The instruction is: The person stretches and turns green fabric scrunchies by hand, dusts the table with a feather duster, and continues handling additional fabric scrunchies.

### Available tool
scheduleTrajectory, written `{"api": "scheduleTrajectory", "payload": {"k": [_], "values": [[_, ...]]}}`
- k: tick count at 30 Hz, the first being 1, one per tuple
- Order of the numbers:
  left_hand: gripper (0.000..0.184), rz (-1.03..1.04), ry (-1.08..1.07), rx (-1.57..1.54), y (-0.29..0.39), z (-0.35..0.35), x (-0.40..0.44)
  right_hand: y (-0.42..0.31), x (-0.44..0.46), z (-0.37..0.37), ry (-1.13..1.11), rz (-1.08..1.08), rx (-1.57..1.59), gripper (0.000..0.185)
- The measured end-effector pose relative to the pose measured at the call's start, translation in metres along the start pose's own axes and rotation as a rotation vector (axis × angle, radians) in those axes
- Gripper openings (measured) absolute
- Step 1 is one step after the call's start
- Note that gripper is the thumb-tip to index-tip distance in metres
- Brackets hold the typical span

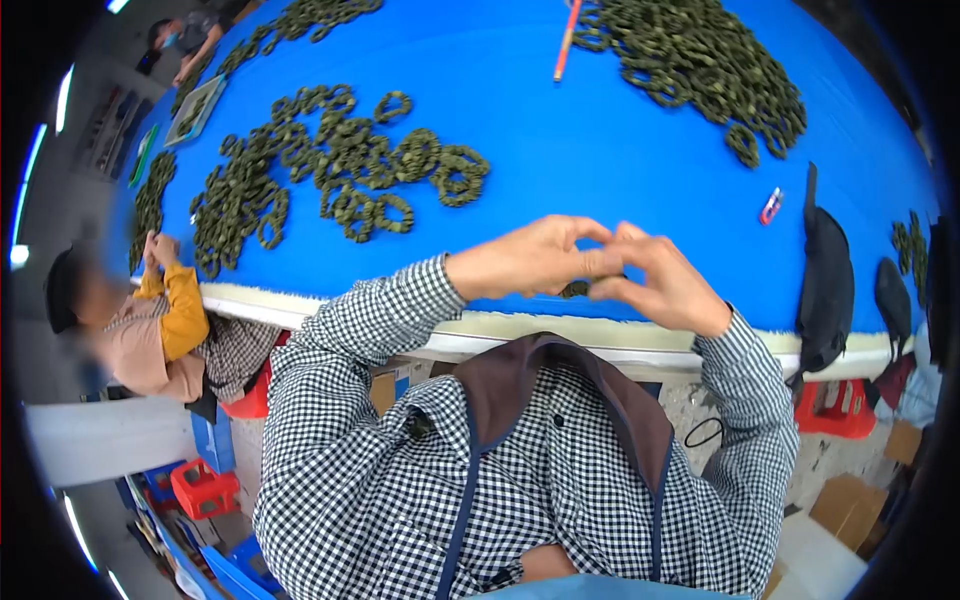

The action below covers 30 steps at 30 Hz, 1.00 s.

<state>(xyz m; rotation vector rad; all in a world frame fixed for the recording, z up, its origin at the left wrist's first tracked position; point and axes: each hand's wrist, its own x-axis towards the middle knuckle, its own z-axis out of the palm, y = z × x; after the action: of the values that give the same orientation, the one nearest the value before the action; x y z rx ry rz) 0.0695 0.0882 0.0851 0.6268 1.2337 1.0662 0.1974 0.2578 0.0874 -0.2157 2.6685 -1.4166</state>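
Observation:
My left hand [535,260] and my right hand [660,280] meet above the near edge of the blue-covered table [560,160]. The fingertips of both come together at one spot, and what is between them is too small to make out. A dark green ring-shaped piece [575,290] shows partly just below the fingers. Farther off to the left lies a spread of dark green beaded rings [350,160]. A larger heap of the same rings [700,70] lies at the upper right.
A red stick [568,40] and a small red and white tool [771,206] lie on the cloth. Black bags [828,290] hang over the right edge. A seated co-worker [150,330] is at the left, another person [188,40] at the far left corner, near a tray [196,108].

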Motion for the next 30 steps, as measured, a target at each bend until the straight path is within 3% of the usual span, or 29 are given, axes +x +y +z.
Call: {"api": "scheduleTrajectory", "payload": {"k": [4, 5, 9, 15, 20, 24, 30], "values": [[0.037, 0.472, 0.239, 0.359, -0.010, 0.028, -0.026, -0.005, -0.018, -0.005, -0.159, 0.091, 0.356, 0.013], [0.037, 0.473, 0.254, 0.358, -0.014, 0.031, -0.029, -0.008, -0.022, -0.006, -0.196, 0.104, 0.452, 0.014], [0.025, 0.998, 0.401, 0.735, -0.032, 0.035, -0.036, -0.020, -0.026, 0.003, -0.247, 0.010, 0.593, 0.018], [0.019, 1.068, 0.382, 0.612, -0.026, 0.033, -0.057, -0.026, -0.025, 0.012, -0.156, -0.135, 0.637, 0.024], [0.019, 0.882, 0.312, 0.573, -0.017, 0.028, -0.072, -0.031, -0.015, 0.013, -0.114, -0.257, 0.561, 0.027], [0.020, 0.693, 0.238, 0.430, -0.015, 0.031, -0.068, -0.047, -0.008, 0.006, -0.256, 0.064, 0.332, 0.027], [0.020, 0.819, 0.326, 0.541, -0.013, 0.026, -0.069, -0.031, -0.004, 0.010, -0.177, -0.079, 0.516, 0.027]]}}
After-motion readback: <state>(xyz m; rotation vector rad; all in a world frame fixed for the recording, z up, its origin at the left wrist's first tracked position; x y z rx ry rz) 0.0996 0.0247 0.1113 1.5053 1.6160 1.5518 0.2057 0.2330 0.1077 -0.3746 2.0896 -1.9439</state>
